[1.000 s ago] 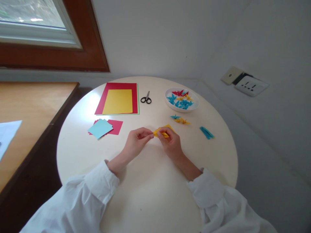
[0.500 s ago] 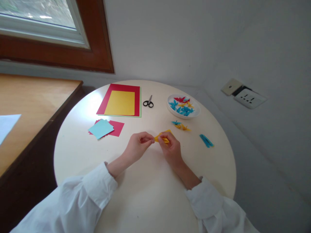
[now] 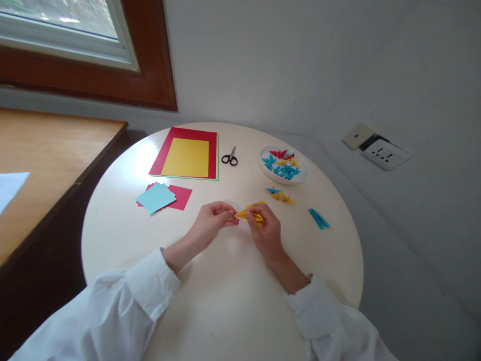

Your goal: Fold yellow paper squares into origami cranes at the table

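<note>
A yellow piece of folded origami paper (image 3: 246,214) is held above the middle of the round white table, its narrow point facing left. My right hand (image 3: 266,230) pinches its wider part between thumb and fingers, which hide some of the folds. At the narrow point, the fingertips of my left hand (image 3: 214,220) are closed around the tip, with the thumb drawn slightly back. Just beyond my right hand lie a small blue paper crane (image 3: 273,190) and yellow paper cranes (image 3: 284,198).
A white dish (image 3: 283,179) holds several red, blue and yellow cranes. Black-handled scissors (image 3: 230,158) lie beside large red and yellow sheets (image 3: 186,158). Light blue squares (image 3: 156,198) rest over red ones (image 3: 183,197) at left; folded blue strips (image 3: 318,218) lie at right.
My left thumb has slid back from the paper's narrow point, and more of that point now shows. My right hand keeps its pinch with hardly any movement.
</note>
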`<state>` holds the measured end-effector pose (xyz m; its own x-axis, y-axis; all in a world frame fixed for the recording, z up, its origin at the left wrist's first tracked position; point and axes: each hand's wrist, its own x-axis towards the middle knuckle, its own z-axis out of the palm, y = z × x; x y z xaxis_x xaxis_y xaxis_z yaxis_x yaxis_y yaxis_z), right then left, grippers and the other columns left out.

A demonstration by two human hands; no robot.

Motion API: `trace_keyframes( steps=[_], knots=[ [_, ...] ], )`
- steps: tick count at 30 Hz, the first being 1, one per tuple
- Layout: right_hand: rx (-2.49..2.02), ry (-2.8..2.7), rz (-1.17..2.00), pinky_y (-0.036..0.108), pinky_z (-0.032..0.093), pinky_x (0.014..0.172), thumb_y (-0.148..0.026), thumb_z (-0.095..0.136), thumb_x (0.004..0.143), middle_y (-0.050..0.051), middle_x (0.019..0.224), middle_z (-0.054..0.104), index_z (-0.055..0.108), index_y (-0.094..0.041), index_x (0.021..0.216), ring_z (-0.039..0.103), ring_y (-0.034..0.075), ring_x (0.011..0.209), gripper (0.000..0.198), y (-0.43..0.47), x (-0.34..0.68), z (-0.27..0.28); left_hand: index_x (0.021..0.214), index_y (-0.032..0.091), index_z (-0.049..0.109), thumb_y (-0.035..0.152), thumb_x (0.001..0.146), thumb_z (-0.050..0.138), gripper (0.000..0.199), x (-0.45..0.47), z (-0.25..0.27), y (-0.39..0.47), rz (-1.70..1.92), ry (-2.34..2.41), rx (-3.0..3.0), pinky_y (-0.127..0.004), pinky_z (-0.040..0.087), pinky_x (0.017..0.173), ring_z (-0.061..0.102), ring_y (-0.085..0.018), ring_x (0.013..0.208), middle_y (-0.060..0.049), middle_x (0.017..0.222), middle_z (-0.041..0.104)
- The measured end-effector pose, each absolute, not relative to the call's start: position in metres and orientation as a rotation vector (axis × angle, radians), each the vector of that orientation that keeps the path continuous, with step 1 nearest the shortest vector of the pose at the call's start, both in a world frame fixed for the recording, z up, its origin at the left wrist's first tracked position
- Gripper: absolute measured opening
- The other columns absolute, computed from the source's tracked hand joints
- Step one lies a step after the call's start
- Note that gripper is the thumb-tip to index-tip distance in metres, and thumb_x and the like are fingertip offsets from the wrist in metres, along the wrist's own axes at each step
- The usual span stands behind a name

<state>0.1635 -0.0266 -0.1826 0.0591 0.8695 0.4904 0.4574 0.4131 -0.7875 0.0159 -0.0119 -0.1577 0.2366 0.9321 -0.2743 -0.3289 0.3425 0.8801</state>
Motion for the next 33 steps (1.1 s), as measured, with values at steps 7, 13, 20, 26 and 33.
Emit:
trace_keyframes(
  steps=[7,13,20,26,33],
  knots=[
    [-1.184,-1.632,0.413,0.031,0.047,0.068,-0.023,0.051,0.082,0.002,0.078,0.056,0.052,-0.022,0.075,0.056,0.016,0.076,0.008,-0.0277,0.1641,-0.1813,0.071,0.013,0.06,0.009,0.065,0.067,0.01,0.0149,-0.161,-0.0113,0.975,0.942,0.755,-0.027,0.055,0.068,0.066,-0.012,0.06,-0.002,0.059,0.065],
    [-1.169,-1.676,0.381,0.032,0.047,0.07,-0.021,0.051,0.082,0.003,0.078,0.057,0.053,-0.022,0.075,0.056,0.017,0.077,0.007,-0.0276,0.1643,-0.1799,0.072,0.014,0.057,0.013,0.061,0.07,0.017,0.0139,-0.1641,-0.0098,1.005,0.974,0.839,-0.031,0.055,0.069,0.066,-0.014,0.058,0.0,0.056,0.065],
    [-1.178,-1.691,0.356,0.032,0.047,0.069,-0.021,0.051,0.082,0.003,0.078,0.057,0.052,-0.022,0.076,0.056,0.017,0.077,0.007,-0.0285,0.1624,-0.1789,0.07,0.015,0.054,0.013,0.062,0.067,0.015,0.0133,-0.1589,-0.0098,1.031,1.061,0.991,-0.028,0.052,0.064,0.067,-0.016,0.06,0.001,0.056,0.065],
    [-1.193,-1.684,0.343,0.031,0.047,0.068,-0.021,0.051,0.082,0.003,0.078,0.056,0.053,-0.022,0.075,0.056,0.017,0.077,0.008,-0.0284,0.1617,-0.178,0.07,0.015,0.054,0.016,0.067,0.064,0.01,0.0131,-0.159,-0.0111,1.028,1.093,1.144,-0.029,0.051,0.063,0.068,-0.018,0.065,0.0,0.059,0.065],
    [-1.184,-1.676,0.29,0.03,0.047,0.067,-0.018,0.052,0.082,0.001,0.077,0.056,0.051,-0.021,0.075,0.055,0.015,0.074,0.007,-0.0276,0.1625,-0.1791,0.071,0.015,0.057,0.02,0.065,0.068,0.013,0.0128,-0.1644,-0.0113,1.051,1.048,1.287,-0.03,0.053,0.066,0.067,-0.017,0.069,-0.002,0.067,0.068]
  ],
)
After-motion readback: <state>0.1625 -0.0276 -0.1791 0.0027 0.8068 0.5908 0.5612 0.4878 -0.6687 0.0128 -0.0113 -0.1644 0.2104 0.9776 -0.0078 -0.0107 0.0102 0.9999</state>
